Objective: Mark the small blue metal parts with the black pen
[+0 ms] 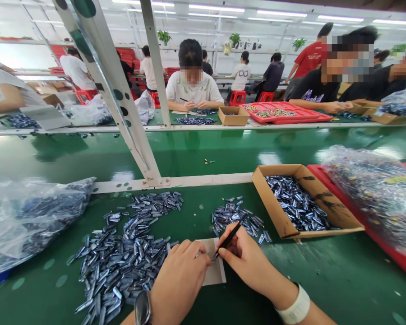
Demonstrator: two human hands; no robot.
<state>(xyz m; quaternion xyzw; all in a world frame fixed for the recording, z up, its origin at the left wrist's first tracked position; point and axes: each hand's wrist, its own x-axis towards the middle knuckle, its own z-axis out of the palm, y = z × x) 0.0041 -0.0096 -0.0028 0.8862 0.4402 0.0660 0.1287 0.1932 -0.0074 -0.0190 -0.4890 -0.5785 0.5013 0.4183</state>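
Pinching a black tool point(232, 234) in the right hand point(248, 256), thumb and fingers clamped about the shaft, tip slanting down beside the left fingertips. Curling the left hand point(182, 268) over a pale card point(217, 274), fingers bent close together — cannot tell whether clamped on a small piece or only resting, with the fingertips partly hidden. Wearing a watch point(142, 308) on the left wrist, a pale band point(296, 306) on the right.

Under both hands, the card, flat on the green table point(325, 280). To its left, a large heap point(122, 257) of dark, glossy pieces; just beyond it, a small heap point(233, 214) of the same. Farther right, an open box point(268, 203) of similar pieces, then a red tray point(395, 254) under a bulging clear bag point(375, 194). At far left, another bag point(30, 221), also clear.

Past the table edge, a slanting white post point(121, 108) and a glossy green strip point(196, 146). Across it — a seated person point(192, 92) in white, beside a carton point(233, 118) and red trays point(313, 118).
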